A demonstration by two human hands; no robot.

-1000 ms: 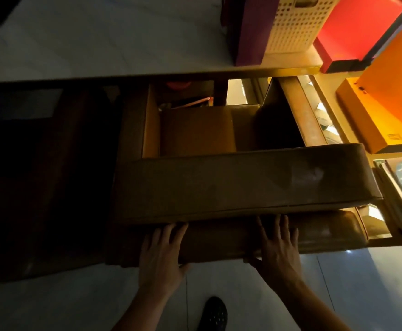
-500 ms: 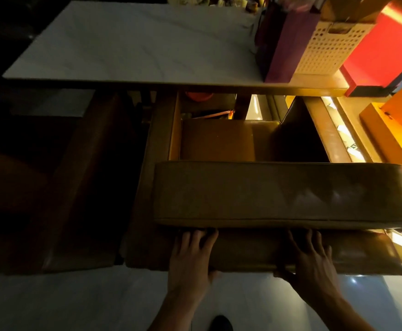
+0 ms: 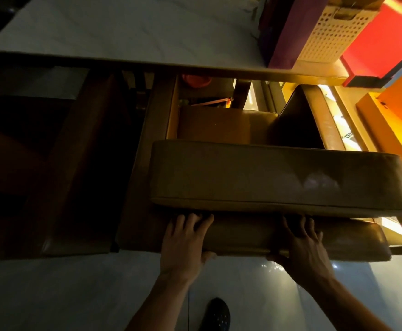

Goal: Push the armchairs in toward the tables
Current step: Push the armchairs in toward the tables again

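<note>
A brown leather armchair [image 3: 266, 177] faces a pale marble table [image 3: 123, 29], its seat front and arms reaching under the table edge. My left hand [image 3: 183, 242] lies flat against the back of the chair, fingers spread and tucked under the backrest cushion, thumb hooked under the lower edge. My right hand [image 3: 305, 247] presses the same back panel further right, fingers also spread. A second, darker armchair [image 3: 76, 163] stands to the left, beside the first and against the same table.
On the table's right end stand a purple bag [image 3: 288, 32], a white perforated basket [image 3: 333, 32] and a red box [image 3: 381, 41]. Orange boxes [image 3: 390, 120] sit at the right. My dark shoe [image 3: 215, 315] rests on the glossy floor.
The view has lifted and shifted, showing more of the tabletop and the dark chair on the left. Both hands stay pressed on the chair back; the chair looks slightly closer to the table.
</note>
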